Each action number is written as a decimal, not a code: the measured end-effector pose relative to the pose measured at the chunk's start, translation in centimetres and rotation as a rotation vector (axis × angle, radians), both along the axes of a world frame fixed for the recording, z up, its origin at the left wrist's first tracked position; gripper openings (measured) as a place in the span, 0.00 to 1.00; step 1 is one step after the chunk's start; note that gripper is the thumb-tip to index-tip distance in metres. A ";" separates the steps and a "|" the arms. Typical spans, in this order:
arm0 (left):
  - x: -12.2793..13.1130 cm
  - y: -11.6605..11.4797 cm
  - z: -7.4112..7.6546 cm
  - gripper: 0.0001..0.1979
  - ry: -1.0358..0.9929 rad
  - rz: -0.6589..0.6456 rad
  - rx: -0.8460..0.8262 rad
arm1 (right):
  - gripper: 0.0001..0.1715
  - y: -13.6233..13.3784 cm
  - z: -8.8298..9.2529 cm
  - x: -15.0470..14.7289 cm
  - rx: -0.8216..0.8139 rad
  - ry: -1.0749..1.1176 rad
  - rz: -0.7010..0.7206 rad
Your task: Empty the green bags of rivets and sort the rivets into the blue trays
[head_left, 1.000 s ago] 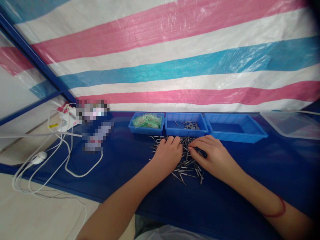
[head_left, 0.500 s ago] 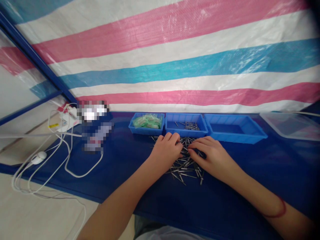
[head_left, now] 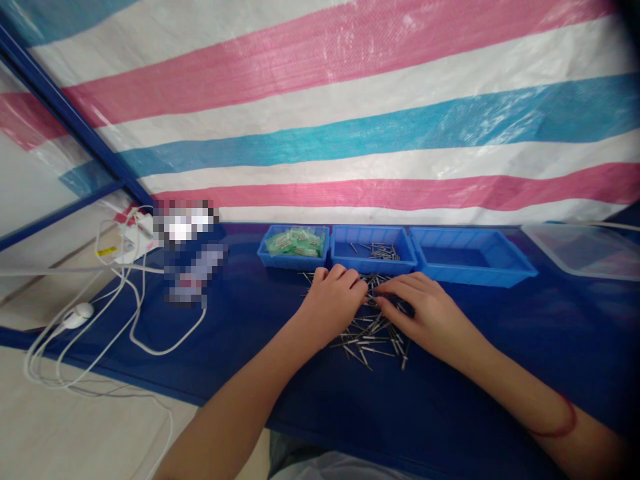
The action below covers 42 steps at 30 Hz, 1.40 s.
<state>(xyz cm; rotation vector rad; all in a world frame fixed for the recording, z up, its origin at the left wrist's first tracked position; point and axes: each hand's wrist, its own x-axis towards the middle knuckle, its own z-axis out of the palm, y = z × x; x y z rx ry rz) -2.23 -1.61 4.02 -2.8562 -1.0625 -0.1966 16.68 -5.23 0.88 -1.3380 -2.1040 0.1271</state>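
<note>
A loose pile of silvery blind rivets (head_left: 370,331) lies on the blue tabletop (head_left: 240,320). My left hand (head_left: 336,297) rests over the pile's left side, its fingers curled down and closed. Whatever is under those fingers is hidden. From the right, my right hand (head_left: 417,303) reaches into the pile, thumb and index tips drawn together close to my left fingers. Anything between these tips is too small to make out. Just behind the hands, a blue bin (head_left: 373,267) contains more of the rivets.
Left of that bin stands a smaller blue bin (head_left: 293,265) with green-tinted plastic packets (head_left: 295,241). To the right is a longer blue bin (head_left: 473,273), then a clear plastic lid or tray (head_left: 575,250). White cables (head_left: 137,327) and a power strip (head_left: 135,243) occupy the left end. Striped sheeting (head_left: 350,143) hangs behind.
Both hands stay almost in place over the pile. My left fingers have shifted very slightly and curl in a little more; the rivets look the same.
</note>
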 end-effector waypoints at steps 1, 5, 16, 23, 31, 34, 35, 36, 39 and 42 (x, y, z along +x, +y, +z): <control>0.0 0.1 0.0 0.11 -0.038 -0.002 -0.021 | 0.08 0.0 0.0 0.0 0.004 0.033 0.001; 0.2 0.4 -0.1 0.12 -0.231 -0.011 -0.206 | 0.09 -0.1 0.2 0.0 -0.060 0.232 0.006; 0.3 0.9 0.1 0.11 -0.465 -0.177 -0.451 | 0.10 -0.7 0.8 -0.2 -0.139 0.434 -0.059; 0.4 0.9 0.1 0.10 -0.468 -0.147 -0.397 | 0.09 -0.9 1.3 -0.4 -0.061 0.389 -0.019; -0.1 1.0 0.6 0.10 -0.472 -0.132 -0.381 | 0.08 -0.9 1.4 -0.3 -0.021 0.367 0.019; -0.5 1.2 0.9 0.10 -0.514 -0.124 -0.364 | 0.07 -0.7 1.2 -0.1 -0.023 0.353 0.012; -0.7 1.3 0.9 0.10 -0.509 -0.129 -0.345 | 0.06 -0.5 1.2 0.0 -0.022 0.336 0.018; -0.8 1.3 1.0 0.11 -0.492 -0.132 -0.319 | 0.06 -0.4 1.1 0.1 -0.012 0.312 0.030; -1.2 1.4 1.3 0.15 -0.410 -0.104 -0.226 | 0.07 0.6 0.9 0.6 0.100 0.211 0.022; -1.7 1.7 1.6 0.18 -0.366 -0.046 -0.153 | 0.10 2.1 0.6 1.4 0.257 0.073 -0.143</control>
